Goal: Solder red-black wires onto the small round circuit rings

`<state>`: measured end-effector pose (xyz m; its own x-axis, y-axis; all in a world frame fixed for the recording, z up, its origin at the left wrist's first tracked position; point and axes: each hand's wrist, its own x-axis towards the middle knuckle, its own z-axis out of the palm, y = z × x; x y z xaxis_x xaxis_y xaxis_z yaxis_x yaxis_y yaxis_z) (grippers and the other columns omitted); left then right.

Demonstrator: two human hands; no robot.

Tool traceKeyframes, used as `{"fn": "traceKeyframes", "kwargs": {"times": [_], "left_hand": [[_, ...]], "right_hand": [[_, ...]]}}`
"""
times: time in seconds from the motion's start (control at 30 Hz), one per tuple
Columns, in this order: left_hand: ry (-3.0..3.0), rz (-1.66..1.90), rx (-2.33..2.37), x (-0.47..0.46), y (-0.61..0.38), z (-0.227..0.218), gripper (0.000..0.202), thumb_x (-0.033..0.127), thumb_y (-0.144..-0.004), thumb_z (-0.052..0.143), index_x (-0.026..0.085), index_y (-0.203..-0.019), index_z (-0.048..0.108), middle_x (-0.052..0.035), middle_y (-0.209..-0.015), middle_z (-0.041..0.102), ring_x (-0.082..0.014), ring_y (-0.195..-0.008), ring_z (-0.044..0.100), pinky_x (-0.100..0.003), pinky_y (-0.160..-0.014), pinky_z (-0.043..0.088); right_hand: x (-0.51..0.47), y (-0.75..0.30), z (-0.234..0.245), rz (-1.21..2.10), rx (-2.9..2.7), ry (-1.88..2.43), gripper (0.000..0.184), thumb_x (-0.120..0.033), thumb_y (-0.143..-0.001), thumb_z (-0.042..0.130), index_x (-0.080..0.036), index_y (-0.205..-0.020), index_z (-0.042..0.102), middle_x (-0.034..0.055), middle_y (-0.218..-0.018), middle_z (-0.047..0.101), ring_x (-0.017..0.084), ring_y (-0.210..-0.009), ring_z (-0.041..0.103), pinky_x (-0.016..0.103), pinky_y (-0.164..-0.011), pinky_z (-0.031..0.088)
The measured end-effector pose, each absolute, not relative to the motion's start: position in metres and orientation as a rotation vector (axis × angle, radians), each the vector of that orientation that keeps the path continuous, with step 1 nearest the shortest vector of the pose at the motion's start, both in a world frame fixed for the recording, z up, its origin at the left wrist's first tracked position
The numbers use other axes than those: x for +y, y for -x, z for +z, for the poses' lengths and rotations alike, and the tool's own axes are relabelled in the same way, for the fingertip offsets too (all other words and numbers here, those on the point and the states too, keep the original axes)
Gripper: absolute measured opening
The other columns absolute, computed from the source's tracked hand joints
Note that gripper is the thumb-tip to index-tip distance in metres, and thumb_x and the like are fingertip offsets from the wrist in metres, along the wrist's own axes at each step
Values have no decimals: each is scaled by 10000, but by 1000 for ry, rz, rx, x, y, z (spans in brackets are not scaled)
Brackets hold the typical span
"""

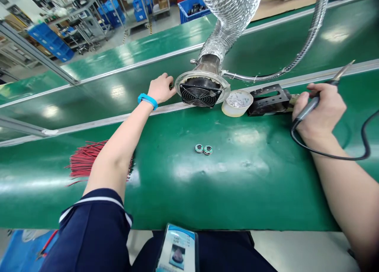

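Note:
My right hand (321, 108) is closed around a soldering iron (308, 109), held like a pen with its metal tip pointing up and away. Beyond the bench's back rail, my left hand (162, 89) reaches out with curled fingers, closed on a small dark round part (171, 85) only partly visible. Two small round green circuit boards (207, 150) lie side by side, touching, on the green bench mat (237, 193). Under my left forearm, a bundle of red and black wires (85, 161) is partly hidden.
A fume extractor fan (201, 95) on a foil duct (231, 11) hangs close to my left hand. Right of it stand a whitish tub (237, 103) with silvery bits and a black iron stand (268, 100). The iron's cable (334, 158) loops over my right forearm.

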<state>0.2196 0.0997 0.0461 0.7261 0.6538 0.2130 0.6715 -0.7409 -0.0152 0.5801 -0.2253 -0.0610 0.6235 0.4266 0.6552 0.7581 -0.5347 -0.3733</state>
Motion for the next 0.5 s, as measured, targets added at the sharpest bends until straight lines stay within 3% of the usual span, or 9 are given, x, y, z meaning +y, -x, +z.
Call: {"fn": "traceKeyframes", "kwargs": {"times": [0.17,0.33,0.43,0.5], "left_hand": [[2771,-268,-1124,16,-163,49,270,413,-997,550,192,-1057,694,-140,-1162,666,-313,-1084,634,-391,-820,500],[2880,-291,-1036,-65,-133,9,217,413,-992,609,208,-1003,680,-105,-1087,667,-275,-1025,644,-345,-714,512],[2965,-344,-1015,-89,-125,-10,218,412,-1002,622,222,-1091,682,-105,-1145,666,-278,-1101,629,-362,-770,556],[3045,-431,-1013,-97,-116,-15,380,450,-989,665,232,-1299,635,-110,-1269,647,-284,-1206,606,-397,-898,576]], "right_hand": [[-224,-580,-59,-641,-879,2193,376,-224,-840,544,-103,-1188,622,176,-1015,687,329,-1020,669,479,-962,506],[-226,-578,-59,-635,-874,2134,338,-235,-833,525,-164,-1150,621,177,-1031,696,329,-989,650,470,-940,482],[-225,-583,-63,-684,-820,2103,337,-190,-775,551,-191,-1102,633,157,-1030,710,332,-965,673,480,-916,502],[-223,-591,-69,-728,-794,2081,371,-167,-726,573,-190,-1089,646,154,-1025,723,353,-956,699,499,-895,519]]}}
